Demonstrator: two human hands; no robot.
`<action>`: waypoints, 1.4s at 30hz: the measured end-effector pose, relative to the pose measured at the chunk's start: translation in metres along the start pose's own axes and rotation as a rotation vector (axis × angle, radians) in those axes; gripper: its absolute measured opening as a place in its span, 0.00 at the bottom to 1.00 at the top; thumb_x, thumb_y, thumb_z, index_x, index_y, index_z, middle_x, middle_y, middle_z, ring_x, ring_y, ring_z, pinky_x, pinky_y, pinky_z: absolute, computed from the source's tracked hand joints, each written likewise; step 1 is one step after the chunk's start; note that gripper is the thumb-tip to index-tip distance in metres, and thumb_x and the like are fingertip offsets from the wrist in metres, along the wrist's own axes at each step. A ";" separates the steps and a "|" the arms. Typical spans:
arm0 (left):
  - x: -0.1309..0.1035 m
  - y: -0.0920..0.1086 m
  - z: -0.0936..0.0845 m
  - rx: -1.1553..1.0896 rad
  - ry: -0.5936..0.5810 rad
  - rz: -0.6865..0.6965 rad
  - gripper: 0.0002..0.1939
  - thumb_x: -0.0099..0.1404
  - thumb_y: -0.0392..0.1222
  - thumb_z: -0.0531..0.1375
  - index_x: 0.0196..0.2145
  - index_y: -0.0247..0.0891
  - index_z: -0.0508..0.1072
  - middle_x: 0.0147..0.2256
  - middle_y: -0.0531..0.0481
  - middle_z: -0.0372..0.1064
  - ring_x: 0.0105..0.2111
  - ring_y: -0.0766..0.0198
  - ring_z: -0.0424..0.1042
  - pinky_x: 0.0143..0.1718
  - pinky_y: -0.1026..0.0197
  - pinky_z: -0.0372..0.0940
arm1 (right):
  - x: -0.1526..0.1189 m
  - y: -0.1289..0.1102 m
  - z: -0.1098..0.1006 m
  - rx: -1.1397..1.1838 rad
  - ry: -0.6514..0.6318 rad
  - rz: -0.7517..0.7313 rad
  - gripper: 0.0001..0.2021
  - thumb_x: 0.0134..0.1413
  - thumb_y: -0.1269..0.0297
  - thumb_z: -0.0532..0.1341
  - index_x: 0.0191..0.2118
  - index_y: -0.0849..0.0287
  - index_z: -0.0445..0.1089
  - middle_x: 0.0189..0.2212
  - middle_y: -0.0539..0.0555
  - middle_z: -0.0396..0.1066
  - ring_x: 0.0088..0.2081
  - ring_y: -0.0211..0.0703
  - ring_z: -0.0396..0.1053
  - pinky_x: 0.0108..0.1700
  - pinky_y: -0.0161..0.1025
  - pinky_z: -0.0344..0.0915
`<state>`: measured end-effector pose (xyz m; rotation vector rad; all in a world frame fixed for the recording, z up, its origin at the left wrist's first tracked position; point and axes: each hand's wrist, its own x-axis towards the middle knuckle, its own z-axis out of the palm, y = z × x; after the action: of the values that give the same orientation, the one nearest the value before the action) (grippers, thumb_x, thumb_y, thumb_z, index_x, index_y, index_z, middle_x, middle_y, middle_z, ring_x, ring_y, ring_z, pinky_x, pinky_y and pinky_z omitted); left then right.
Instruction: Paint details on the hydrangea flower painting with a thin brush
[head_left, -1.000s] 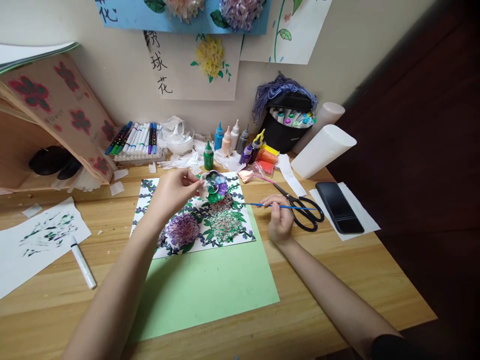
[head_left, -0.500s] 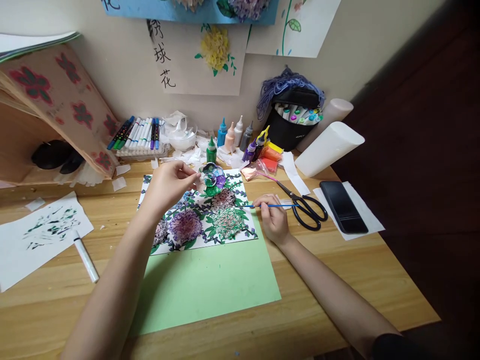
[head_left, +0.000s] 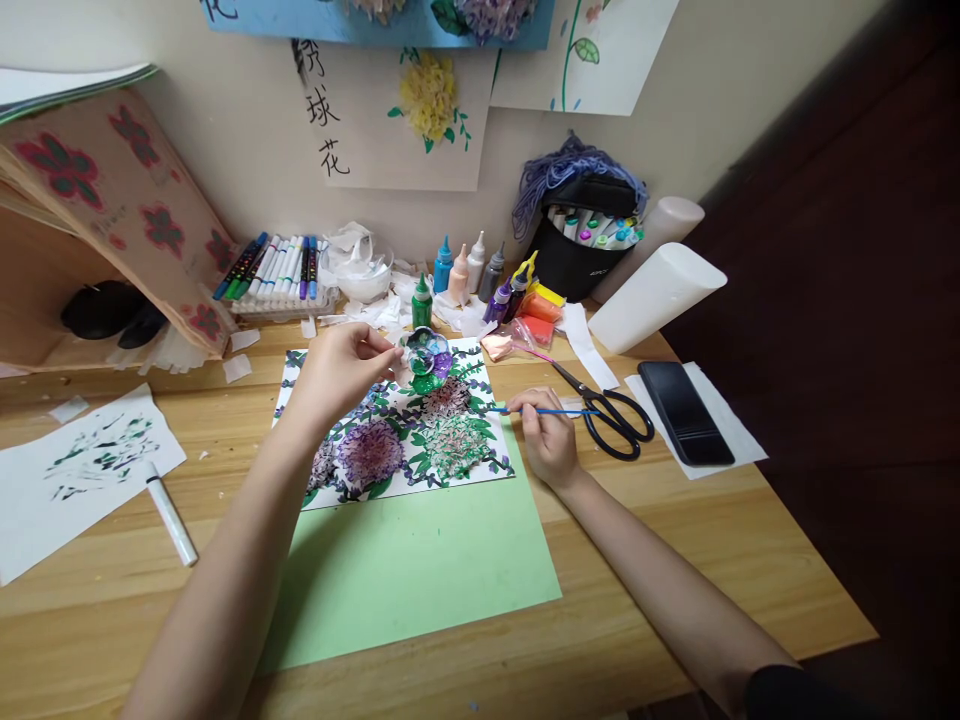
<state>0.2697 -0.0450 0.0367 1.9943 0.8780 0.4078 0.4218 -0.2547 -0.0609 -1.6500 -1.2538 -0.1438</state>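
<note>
Pinched at its rim, a small paint palette [head_left: 427,360] with green, purple and dark wells is in my left hand [head_left: 349,365], above the upper part of the picture. My right hand [head_left: 549,435] grips a thin blue paintbrush [head_left: 559,411], its tip pointing left at the picture's right edge. The white picture [head_left: 420,485] carries raised purple, green and pinkish flower heads among painted green leaves and dark sprigs. Beneath it lies a light green sheet [head_left: 420,580]. My left hand and the palette hide part of the picture's upper left.
Black-handled scissors [head_left: 611,415] lie right of my right hand, beside a phone [head_left: 686,412] on white paper. Paint bottles [head_left: 422,302], a marker rack [head_left: 274,268] and a black marker bag [head_left: 581,250] stand along the wall. On the left are a paint-marked sheet [head_left: 97,460] and a white marker [head_left: 171,515].
Both hands keep their places, with the palette and the paintbrush still held. The palette is tilted very slightly differently; otherwise only a small shift of the view shows.
</note>
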 end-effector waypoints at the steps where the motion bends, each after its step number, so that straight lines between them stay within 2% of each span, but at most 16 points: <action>1: 0.000 0.001 0.000 0.003 0.001 -0.001 0.11 0.55 0.48 0.62 0.27 0.37 0.71 0.26 0.46 0.76 0.28 0.58 0.75 0.30 0.60 0.67 | 0.000 0.000 0.000 -0.002 -0.007 0.002 0.10 0.61 0.69 0.48 0.32 0.54 0.64 0.28 0.51 0.68 0.33 0.43 0.66 0.37 0.43 0.63; 9: -0.001 0.002 0.004 0.054 0.008 0.001 0.12 0.54 0.49 0.62 0.25 0.38 0.69 0.24 0.48 0.75 0.28 0.58 0.75 0.28 0.61 0.65 | -0.002 0.002 0.000 0.024 0.002 0.010 0.10 0.61 0.68 0.48 0.32 0.54 0.65 0.27 0.51 0.69 0.32 0.43 0.66 0.37 0.44 0.63; 16: -0.003 0.001 0.013 0.054 -0.041 0.015 0.10 0.55 0.48 0.61 0.26 0.38 0.69 0.24 0.48 0.75 0.27 0.59 0.75 0.28 0.61 0.65 | -0.004 0.002 0.002 0.202 0.140 0.029 0.10 0.62 0.65 0.47 0.37 0.54 0.65 0.34 0.53 0.71 0.38 0.45 0.68 0.42 0.48 0.64; 24: -0.006 0.003 0.022 0.076 -0.093 0.031 0.09 0.57 0.47 0.60 0.26 0.39 0.70 0.25 0.49 0.76 0.29 0.59 0.75 0.30 0.61 0.65 | -0.001 -0.004 0.000 0.116 -0.014 -0.018 0.11 0.61 0.69 0.48 0.43 0.52 0.66 0.38 0.54 0.72 0.44 0.46 0.68 0.45 0.48 0.64; 31: -0.005 0.003 0.022 0.053 -0.105 0.032 0.09 0.57 0.47 0.60 0.26 0.38 0.70 0.25 0.49 0.76 0.29 0.59 0.75 0.31 0.61 0.66 | -0.001 -0.003 0.000 0.092 -0.022 -0.027 0.12 0.61 0.68 0.48 0.44 0.53 0.67 0.38 0.54 0.72 0.43 0.47 0.68 0.44 0.48 0.65; 34: -0.005 0.002 0.020 0.059 -0.101 0.023 0.09 0.57 0.47 0.60 0.26 0.38 0.70 0.25 0.49 0.76 0.28 0.60 0.75 0.29 0.62 0.65 | -0.002 0.000 -0.001 0.149 0.112 -0.031 0.11 0.61 0.67 0.48 0.42 0.53 0.67 0.37 0.54 0.71 0.41 0.46 0.68 0.41 0.47 0.66; 37: -0.005 0.002 0.018 0.059 -0.079 0.019 0.09 0.57 0.47 0.60 0.27 0.38 0.70 0.24 0.50 0.76 0.27 0.60 0.75 0.28 0.62 0.64 | -0.003 0.008 -0.003 0.195 0.270 0.047 0.10 0.61 0.66 0.48 0.38 0.54 0.67 0.32 0.52 0.70 0.36 0.44 0.69 0.36 0.43 0.65; 40: -0.004 0.001 0.017 0.044 -0.073 0.021 0.09 0.57 0.46 0.60 0.26 0.38 0.69 0.24 0.50 0.76 0.28 0.60 0.76 0.29 0.62 0.65 | -0.003 0.013 -0.006 0.140 0.263 0.125 0.10 0.62 0.66 0.49 0.33 0.56 0.66 0.26 0.50 0.68 0.30 0.41 0.68 0.34 0.41 0.64; 42: -0.003 0.001 0.018 0.042 -0.080 0.020 0.09 0.57 0.46 0.60 0.26 0.38 0.69 0.24 0.50 0.76 0.27 0.60 0.76 0.30 0.62 0.66 | -0.003 0.014 -0.007 0.090 0.224 0.117 0.10 0.62 0.66 0.49 0.32 0.56 0.65 0.24 0.49 0.68 0.29 0.40 0.67 0.35 0.40 0.64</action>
<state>0.2778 -0.0583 0.0278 2.0452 0.8231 0.3210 0.4346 -0.2609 -0.0683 -1.5777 -0.9791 -0.1923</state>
